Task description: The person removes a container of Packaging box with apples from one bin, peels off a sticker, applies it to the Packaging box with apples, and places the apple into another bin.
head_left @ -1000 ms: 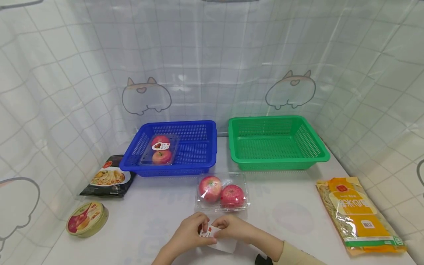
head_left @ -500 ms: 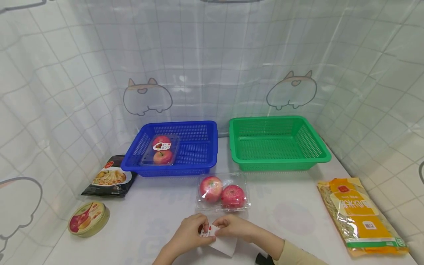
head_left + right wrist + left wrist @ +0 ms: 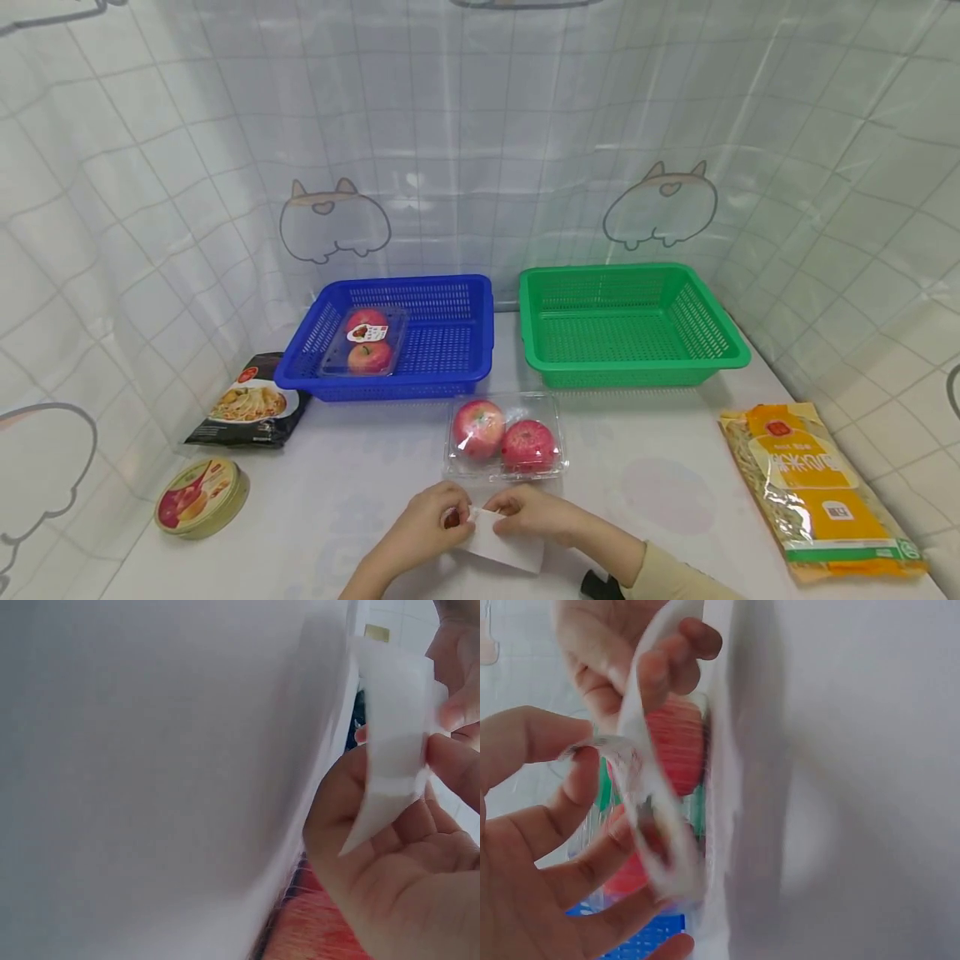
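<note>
Near the table's front edge both hands meet over a white backing sheet (image 3: 504, 547). My left hand (image 3: 441, 522) pinches a small red-and-white label (image 3: 452, 520) at the sheet's left corner; most of the label is hidden by the fingers. My right hand (image 3: 501, 506) pinches the sheet's upper edge. In the left wrist view the label (image 3: 646, 796) curls away from the sheet between my left hand (image 3: 600, 791) and the right hand's fingers (image 3: 660, 667). The right wrist view shows the sheet (image 3: 391, 754) against my right hand (image 3: 431, 761). A clear box of two red apples (image 3: 504, 435) lies just beyond the hands.
A blue basket (image 3: 457, 377) at the back holds another labelled apple box (image 3: 365, 342). A green basket (image 3: 637, 371) stands to its right. A yellow noodle bag (image 3: 813, 483) lies at the right. A black noodle packet (image 3: 247, 404) and a round tin (image 3: 198, 496) lie at the left.
The printed label that showed between the hands is now mostly hidden under the left fingers, and more plain white sheet shows. The hands have stayed in place.
</note>
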Motion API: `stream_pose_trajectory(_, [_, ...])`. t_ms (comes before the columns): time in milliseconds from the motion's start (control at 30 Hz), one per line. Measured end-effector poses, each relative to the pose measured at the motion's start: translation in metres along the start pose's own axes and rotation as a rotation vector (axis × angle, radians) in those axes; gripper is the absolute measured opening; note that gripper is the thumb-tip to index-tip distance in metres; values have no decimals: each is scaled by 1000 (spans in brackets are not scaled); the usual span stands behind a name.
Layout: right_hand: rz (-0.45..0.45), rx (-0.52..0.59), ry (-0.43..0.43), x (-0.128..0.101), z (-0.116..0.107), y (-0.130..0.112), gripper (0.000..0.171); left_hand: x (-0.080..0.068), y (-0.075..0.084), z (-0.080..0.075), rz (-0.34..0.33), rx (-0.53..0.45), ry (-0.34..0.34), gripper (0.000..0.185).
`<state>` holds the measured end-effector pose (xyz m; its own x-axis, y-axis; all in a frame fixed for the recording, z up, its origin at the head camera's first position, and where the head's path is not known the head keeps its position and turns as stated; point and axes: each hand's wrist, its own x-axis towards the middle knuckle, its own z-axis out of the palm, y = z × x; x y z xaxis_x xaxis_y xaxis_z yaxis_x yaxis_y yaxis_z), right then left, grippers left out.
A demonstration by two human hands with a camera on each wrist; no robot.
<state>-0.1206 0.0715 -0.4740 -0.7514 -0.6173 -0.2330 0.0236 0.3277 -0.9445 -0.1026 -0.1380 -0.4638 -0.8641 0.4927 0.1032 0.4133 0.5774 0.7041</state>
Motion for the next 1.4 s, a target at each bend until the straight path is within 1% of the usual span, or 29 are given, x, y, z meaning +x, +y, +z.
stream_pose_trajectory(67, [-24, -77, 2, 0, -2, 1, 22, 0, -1, -1, -17, -37, 1, 18])
stream_pose_trajectory(133, [-43, -165, 10, 0, -3, 2, 23, 0, -1, -2, -33, -94, -4, 18])
stream_pose_trajectory(233, [-64, -283, 25, 1, -2, 3, 25, -1, -1, -2, -73, -203, -17, 14])
stream_pose_trajectory(300, [-73, -334, 34, 1, -1, 3, 25, -1, -1, -3, -90, -269, -19, 12])
stream_pose_trajectory(400, [-80, -386, 45, -1, 0, 3, 25, -1, 0, -6, -102, -332, -10, 10])
stream_pose_trajectory(467, [-84, -441, 53, -2, 1, 3, 24, -1, 1, -8, -113, -379, -13, 9])
stream_pose_trajectory(633, [-91, -602, 74, -5, 3, 0, 24, 4, 7, -16, -152, -520, -21, 15])
stream_pose_trajectory(700, [-91, -661, 84, -6, 4, -2, 24, 8, 10, -19, -174, -561, 1, 19])
stream_pose_trajectory(767, [-99, -719, 96, -8, 6, -6, 24, 14, 14, -23, -201, -590, 45, 23])
stream_pose_trajectory(867, [-111, -795, 113, -13, 7, -13, 26, 25, 20, -28, -264, -634, 140, 25])
stream_pose_trajectory(900, [-121, -814, 120, -15, 6, -16, 27, 28, 22, -29, -273, -646, 172, 26])
stream_pose_trajectory(967, [-141, -801, 121, -20, 4, -23, 27, 36, 25, -31, -296, -675, 230, 27])
stream_pose_trajectory(1033, [-168, -727, 148, -24, -1, -32, 24, 42, 27, -32, -297, -703, 268, 28])
stream_pose_trajectory(1100, [-209, -633, 228, -27, -10, -41, 19, 49, 29, -32, -290, -740, 284, 27])
stream_pose_trajectory(1167, [-234, -537, 359, -27, -20, -51, 19, 56, 30, -33, -297, -767, 285, 23])
stream_pose_trajectory(1233, [-248, -469, 513, -24, -30, -60, 24, 62, 31, -33, -280, -765, 259, 17])
stream_pose_trajectory(1300, [-252, -424, 609, -18, -41, -68, 33, 68, 30, -33, -246, -725, 221, 17])
stream_pose_trajectory(1333, [-253, -412, 633, -15, -45, -71, 38, 71, 31, -32, -222, -698, 196, 19])
stream_pose_trajectory(1400, [-258, -401, 635, -7, -52, -75, 46, 76, 30, -31, -159, -637, 144, 25])
